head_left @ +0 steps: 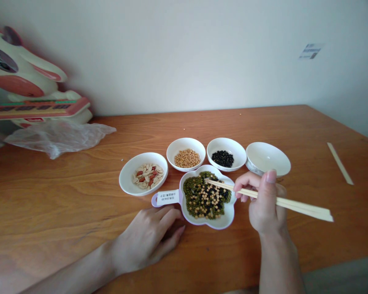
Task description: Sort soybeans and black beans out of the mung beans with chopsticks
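My right hand (265,200) grips a pair of wooden chopsticks (305,207). Their tips reach into the far part of a flower-shaped white dish (228,218) with a lilac edge; a small pale piece shows at the tips, too small to name. Green beans (190,188) fill the dish, mixed with black beans and yellow soybeans. My left hand (150,234) rests on the table by the dish's near left side, just below its labelled handle (168,197). Its fingers are loosely bent and the thumb is apart, with nothing seen in them.
Behind the dish stand a bowl (124,179) of pale and reddish seeds, a bowl (171,149) of soybeans, a bowl (241,151) of black beans and a bowl (268,157) without visible contents. A paper strip (340,164), plastic bag (61,136) and toy piano (39,108) lie farther out.
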### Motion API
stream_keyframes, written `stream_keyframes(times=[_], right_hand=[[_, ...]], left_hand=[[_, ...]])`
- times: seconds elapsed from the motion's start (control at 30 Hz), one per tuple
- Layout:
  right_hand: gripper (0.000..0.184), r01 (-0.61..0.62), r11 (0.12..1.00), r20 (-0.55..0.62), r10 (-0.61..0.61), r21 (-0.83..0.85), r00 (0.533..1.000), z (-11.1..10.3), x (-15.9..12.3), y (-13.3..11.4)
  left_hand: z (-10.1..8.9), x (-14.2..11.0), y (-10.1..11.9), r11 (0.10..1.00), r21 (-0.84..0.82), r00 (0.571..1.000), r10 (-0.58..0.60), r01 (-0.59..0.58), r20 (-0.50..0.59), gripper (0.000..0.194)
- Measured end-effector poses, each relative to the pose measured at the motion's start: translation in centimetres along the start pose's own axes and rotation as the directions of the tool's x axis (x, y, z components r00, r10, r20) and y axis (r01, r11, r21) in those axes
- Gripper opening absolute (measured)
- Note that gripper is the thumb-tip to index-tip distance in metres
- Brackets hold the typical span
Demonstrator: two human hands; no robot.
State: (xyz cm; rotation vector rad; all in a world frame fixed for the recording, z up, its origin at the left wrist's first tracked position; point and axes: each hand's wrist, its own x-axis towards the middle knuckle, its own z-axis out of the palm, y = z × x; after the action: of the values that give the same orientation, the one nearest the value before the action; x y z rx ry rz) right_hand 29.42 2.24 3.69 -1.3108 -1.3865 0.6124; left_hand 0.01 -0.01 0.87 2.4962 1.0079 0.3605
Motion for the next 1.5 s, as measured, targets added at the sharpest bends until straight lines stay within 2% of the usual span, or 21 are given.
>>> stream_keyframes(times=[0.3, 0.77, 0.93, 1.27, 1.5], right_hand=[[0.089, -0.054, 0.998, 0.071, 0.052, 0.023, 0.996, 0.06, -0.1, 0.85], [0.084, -0.092, 0.995, 0.046, 0.09, 0.046, 0.995, -0.04, -0.23, 0.47], [0.085, -0.06, 0.998, 0.034, 0.059, 0.035, 0.998, 0.04, -0.11, 0.6], [0.089, -0.033, 0.999, -0.005, 0.033, 0.028, 0.999, 0.17, 0.05, 0.14], [0.096, 0.024, 0.996, -0.12, -0.013, 0.084, 0.993, 0.37, 0.31, -0.01]], left_hand=[[0.1, -0.08, -0.06, 1.0, -0.004, 1.0, 0.005, -0.005, -0.015, 0.011], [0.07, -0.08, -0.07, 1.0, 0.002, 1.0, -0.006, 0.006, 0.004, 0.011], [0.12, -0.04, -0.13, 1.0, -0.01, 1.0, -0.007, 0.007, 0.008, 0.01], [-0.06, -0.06, 0.06, 1.0, 0.0, 1.0, -0.004, 0.004, 0.01, 0.01], [-0.01, 0.06, 0.0, 1.0, 0.0, 1.0, 0.001, -0.001, 0.001, 0.01]])
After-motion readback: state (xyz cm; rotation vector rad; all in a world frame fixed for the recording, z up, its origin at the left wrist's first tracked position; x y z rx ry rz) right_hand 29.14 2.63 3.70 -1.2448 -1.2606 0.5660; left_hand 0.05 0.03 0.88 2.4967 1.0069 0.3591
